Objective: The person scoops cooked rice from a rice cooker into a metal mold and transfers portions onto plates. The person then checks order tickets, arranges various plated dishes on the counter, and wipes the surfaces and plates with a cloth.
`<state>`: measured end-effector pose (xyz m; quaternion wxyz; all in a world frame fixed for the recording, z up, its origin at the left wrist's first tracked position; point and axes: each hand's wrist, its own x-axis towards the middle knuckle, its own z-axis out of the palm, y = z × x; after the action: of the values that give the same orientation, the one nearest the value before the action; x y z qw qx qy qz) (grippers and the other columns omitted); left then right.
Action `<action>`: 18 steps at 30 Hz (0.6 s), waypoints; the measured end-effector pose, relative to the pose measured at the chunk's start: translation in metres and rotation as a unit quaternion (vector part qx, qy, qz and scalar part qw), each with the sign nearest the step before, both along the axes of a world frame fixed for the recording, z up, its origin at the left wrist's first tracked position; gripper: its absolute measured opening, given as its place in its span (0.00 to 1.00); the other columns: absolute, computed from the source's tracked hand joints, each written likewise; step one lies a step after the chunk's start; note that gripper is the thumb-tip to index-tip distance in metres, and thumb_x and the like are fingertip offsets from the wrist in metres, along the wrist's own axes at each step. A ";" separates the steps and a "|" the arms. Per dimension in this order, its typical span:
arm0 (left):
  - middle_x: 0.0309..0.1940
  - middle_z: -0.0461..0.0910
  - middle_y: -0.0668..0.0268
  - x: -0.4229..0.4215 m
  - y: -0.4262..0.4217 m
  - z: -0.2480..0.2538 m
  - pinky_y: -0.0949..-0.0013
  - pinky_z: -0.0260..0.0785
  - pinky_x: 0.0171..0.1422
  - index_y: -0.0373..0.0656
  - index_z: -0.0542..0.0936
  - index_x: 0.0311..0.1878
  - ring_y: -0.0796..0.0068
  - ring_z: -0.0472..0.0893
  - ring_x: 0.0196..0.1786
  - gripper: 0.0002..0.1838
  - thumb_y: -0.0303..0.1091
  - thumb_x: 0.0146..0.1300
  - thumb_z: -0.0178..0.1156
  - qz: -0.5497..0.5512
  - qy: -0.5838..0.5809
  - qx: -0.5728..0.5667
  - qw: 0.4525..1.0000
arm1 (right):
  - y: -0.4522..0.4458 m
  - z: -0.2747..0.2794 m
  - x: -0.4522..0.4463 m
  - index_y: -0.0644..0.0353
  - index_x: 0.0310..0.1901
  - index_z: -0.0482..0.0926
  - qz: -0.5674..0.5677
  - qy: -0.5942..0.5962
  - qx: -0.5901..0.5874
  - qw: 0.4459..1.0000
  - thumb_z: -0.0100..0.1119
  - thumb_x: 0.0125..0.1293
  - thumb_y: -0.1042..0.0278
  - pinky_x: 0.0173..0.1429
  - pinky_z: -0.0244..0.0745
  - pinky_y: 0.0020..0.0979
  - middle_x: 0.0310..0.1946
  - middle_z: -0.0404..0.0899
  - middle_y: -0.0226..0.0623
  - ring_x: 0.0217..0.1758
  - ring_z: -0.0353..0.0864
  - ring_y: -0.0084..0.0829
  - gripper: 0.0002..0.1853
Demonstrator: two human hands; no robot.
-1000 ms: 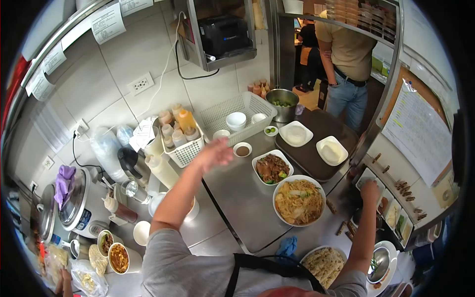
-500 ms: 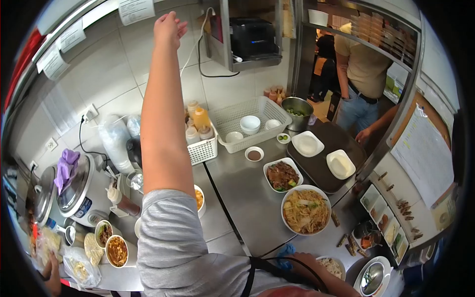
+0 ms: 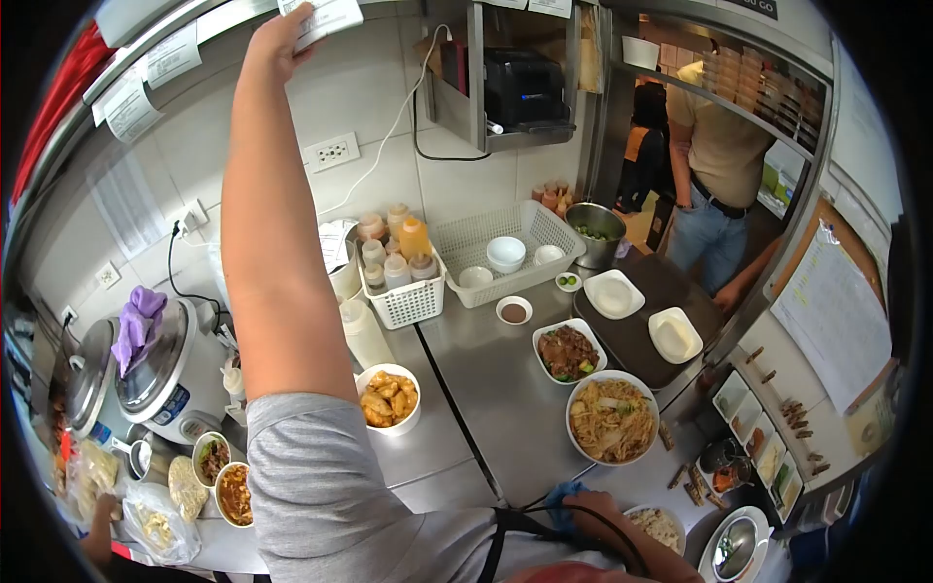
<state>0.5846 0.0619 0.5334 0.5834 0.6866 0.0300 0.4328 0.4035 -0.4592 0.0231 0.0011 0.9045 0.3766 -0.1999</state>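
My left hand (image 3: 282, 41) is raised at the end of my outstretched arm, its fingers closed on a printed paper slip (image 3: 328, 19) at the rail along the top. Low in front of my body, my right hand (image 3: 595, 513) is partly hidden by a black strap and grips a blue cloth (image 3: 562, 500). Near it are a bowl of noodles (image 3: 610, 418) and a bowl of rice (image 3: 653, 530), the latter partly covered by my arm. A square bowl of meat (image 3: 568, 352) stands behind the noodles. Beside my sleeve sits a bowl of glazed pieces (image 3: 389, 396).
A brown tray (image 3: 632, 335) holds two white dishes. Sauce bottles fill a white basket (image 3: 408, 301), next to a larger grey basket (image 3: 457, 238). Rice cookers (image 3: 165, 389) stand left. A co-worker's hand (image 3: 102, 510) is at lower left; another person's hand (image 3: 729, 291) is beside the tray.
My left hand has moved from below and right of the slip onto it, and the slip now tilts. The view has shifted slightly, uncovering the bowl of glazed pieces. My right hand stays low.
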 end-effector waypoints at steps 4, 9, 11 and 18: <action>0.29 0.73 0.69 -0.019 -0.016 0.002 0.76 0.66 0.37 0.40 0.71 0.38 0.78 0.72 0.30 0.13 0.41 0.57 0.51 -0.028 0.031 0.014 0.999 | 0.013 0.004 0.001 0.49 0.34 0.73 -0.013 0.025 -0.057 0.998 0.45 0.51 0.67 0.34 0.71 0.38 0.29 0.76 0.39 0.34 0.78 0.38 0.09; 0.34 0.75 0.62 -0.061 -0.085 -0.065 0.74 0.65 0.38 0.34 0.72 0.41 0.77 0.74 0.34 0.20 0.42 0.52 0.57 -0.087 -0.021 0.105 0.990 | 0.016 0.010 -0.008 0.51 0.31 0.78 -0.021 0.034 -0.118 0.992 0.47 0.50 0.63 0.35 0.72 0.40 0.30 0.78 0.40 0.34 0.78 0.38 0.10; 0.31 0.76 0.66 -0.071 -0.112 -0.106 0.77 0.64 0.35 0.34 0.73 0.40 0.81 0.73 0.30 0.16 0.38 0.55 0.55 -0.073 -0.045 0.139 0.987 | 0.012 0.018 -0.009 0.50 0.33 0.78 -0.005 0.066 -0.148 0.987 0.49 0.48 0.63 0.36 0.72 0.40 0.32 0.77 0.38 0.36 0.78 0.37 0.10; 0.33 0.76 0.67 -0.130 -0.225 -0.308 0.77 0.65 0.39 0.34 0.74 0.39 0.82 0.72 0.33 0.13 0.34 0.56 0.54 -0.157 0.139 0.022 0.978 | 0.042 0.090 0.038 0.55 0.51 0.66 -0.137 0.117 0.326 0.928 0.52 0.52 0.46 0.41 0.69 0.32 0.30 0.74 0.42 0.36 0.74 0.39 0.28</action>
<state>0.4542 -0.1629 0.2255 0.6186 0.7491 -0.0066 0.2368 0.4411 -0.4176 0.1133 -0.3657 0.8679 0.2908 -0.1685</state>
